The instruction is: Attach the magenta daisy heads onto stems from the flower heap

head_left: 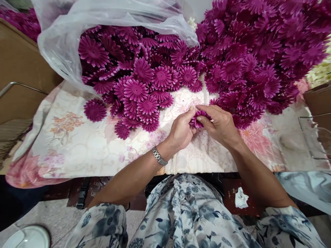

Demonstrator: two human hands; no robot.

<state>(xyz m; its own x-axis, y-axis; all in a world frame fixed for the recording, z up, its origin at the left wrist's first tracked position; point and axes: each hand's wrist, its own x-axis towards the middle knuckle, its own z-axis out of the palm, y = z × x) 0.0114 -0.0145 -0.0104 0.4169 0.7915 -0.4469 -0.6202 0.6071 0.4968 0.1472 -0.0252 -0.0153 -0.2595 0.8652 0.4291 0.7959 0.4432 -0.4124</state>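
Between my two hands, over the middle of the table, is a small purple artificial flower. My left hand, with a metal watch on its wrist, is closed around the flower's left side. The thumb and fingers of my right hand pinch the same flower from the right. My fingers hide part of its petals. Beyond my hands, loose purple flower heads spill out of a clear plastic bag. A taller heap of purple flowers stands to the right, close behind my right hand.
A floral cloth covers the table. One flower head lies apart on the left. Cardboard boxes with wire handles flank the table on both sides. A crumpled white tissue lies below the table's edge, and a round white lid sits lower left.
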